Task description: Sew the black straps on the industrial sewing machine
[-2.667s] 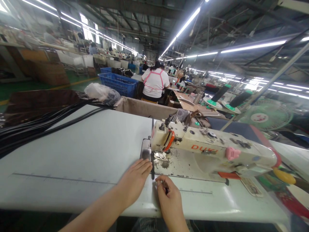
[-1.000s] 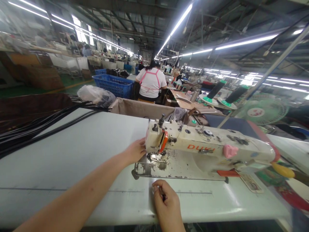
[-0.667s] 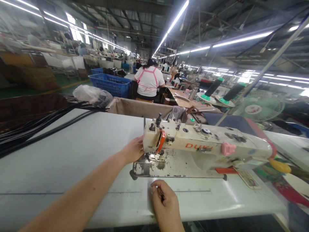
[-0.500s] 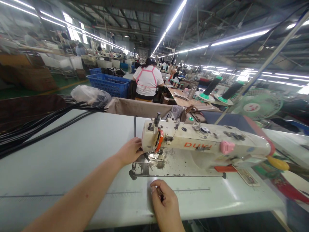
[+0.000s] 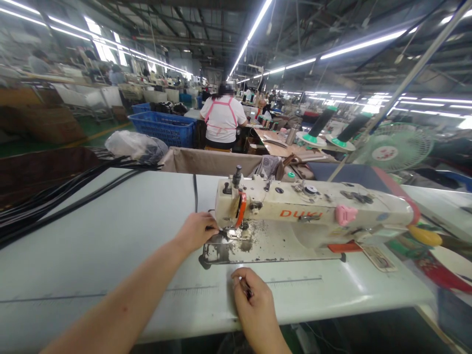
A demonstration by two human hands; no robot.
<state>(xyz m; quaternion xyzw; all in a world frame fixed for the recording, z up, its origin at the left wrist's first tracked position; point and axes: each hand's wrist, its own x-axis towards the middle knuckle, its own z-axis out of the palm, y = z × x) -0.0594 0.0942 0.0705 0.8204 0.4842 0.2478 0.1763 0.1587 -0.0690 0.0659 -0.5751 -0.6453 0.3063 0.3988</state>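
Observation:
My left hand [image 5: 195,232] is just left of the sewing machine's [image 5: 313,211] needle area, fingers pinched on a narrow black strap [image 5: 195,191]. The strap runs back across the table behind the hand, and a dark end shows between the fingertips and the presser foot [image 5: 232,234]. Near the table's front edge, my right hand [image 5: 256,305] is closed, thumb against the forefinger. Something small, dark and shiny shows inside its curled fingers; its kind cannot be made out.
Long black straps [image 5: 92,191] lie over the table's [image 5: 147,255] left side. Behind it stand a beige fabric-lined bin [image 5: 210,160] and a blue basket [image 5: 162,129]. Ahead sits a person in a pink-strapped apron [image 5: 223,115]. Thread cones [image 5: 322,123] and a green fan [image 5: 396,150] are at right.
My left hand has drawn slightly left and away from the machine head, so its pinched fingers show more plainly. The strap behind has shifted left. My right hand stays near the front edge.

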